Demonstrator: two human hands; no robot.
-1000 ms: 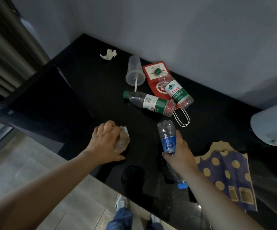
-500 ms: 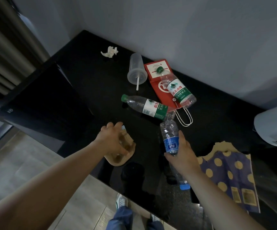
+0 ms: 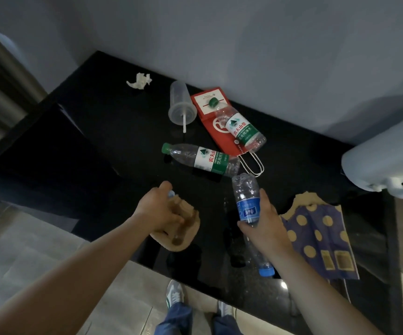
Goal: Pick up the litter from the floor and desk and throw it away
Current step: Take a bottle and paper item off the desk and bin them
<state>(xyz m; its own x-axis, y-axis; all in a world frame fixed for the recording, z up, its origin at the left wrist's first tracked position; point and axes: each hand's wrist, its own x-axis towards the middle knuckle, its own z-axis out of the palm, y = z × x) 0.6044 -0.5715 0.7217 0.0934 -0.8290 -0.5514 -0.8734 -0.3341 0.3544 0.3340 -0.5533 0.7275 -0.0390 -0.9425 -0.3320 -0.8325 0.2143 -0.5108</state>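
Brown cardboard piece (image 3: 183, 238) is what your left hand (image 3: 158, 212) grips: your fingers curl over its top, and it hangs at the near edge of the black desk (image 3: 103, 131). Something small and pale blue shows just past your knuckles; you cannot tell what it is.

Your right hand (image 3: 267, 229) is wrapped round a clear bottle with a blue label (image 3: 247, 204), thumb along the right side of the label. The bottle's blue cap points back toward you under your wrist and its base points away from you.

Just beyond that base lies a green-label bottle (image 3: 203, 159) on its side; whether the two touch is unclear. Farther out from your right hand a second green-label bottle (image 3: 240, 128) lies on a red paper bag (image 3: 213, 125) with white cord handles. Ahead of your left hand a clear plastic cup (image 3: 181, 105) lies on its side with a white straw through its lid, and beyond it sits a crumpled tissue (image 3: 140, 81). Just right of your right hand lies a dark blue bag with yellow dots (image 3: 321, 240), torn along its top edge.
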